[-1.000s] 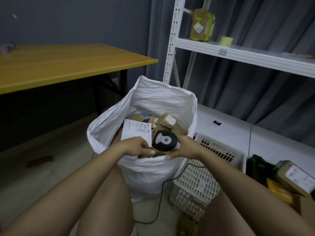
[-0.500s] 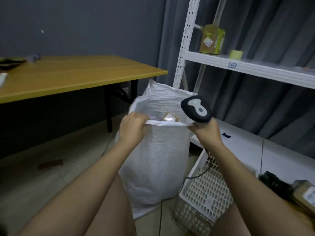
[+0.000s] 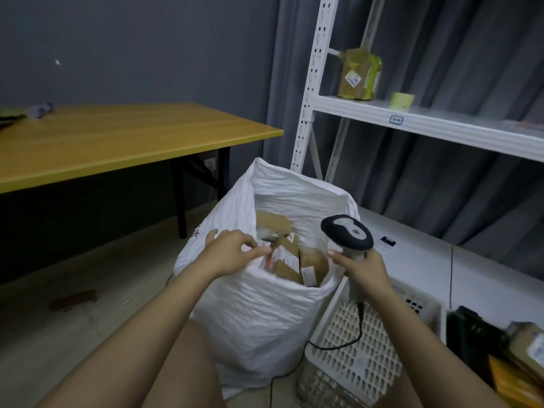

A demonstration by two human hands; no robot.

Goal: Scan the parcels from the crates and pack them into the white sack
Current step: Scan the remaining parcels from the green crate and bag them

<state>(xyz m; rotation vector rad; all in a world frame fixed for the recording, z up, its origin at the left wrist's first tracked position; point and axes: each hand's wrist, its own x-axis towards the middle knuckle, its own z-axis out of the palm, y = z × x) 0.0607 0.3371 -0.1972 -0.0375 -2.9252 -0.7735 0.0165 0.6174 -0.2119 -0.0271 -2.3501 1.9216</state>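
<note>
The floor bears the white sack and a white crate touching it.

Parcel stockroom: shelving, crates.
</note>
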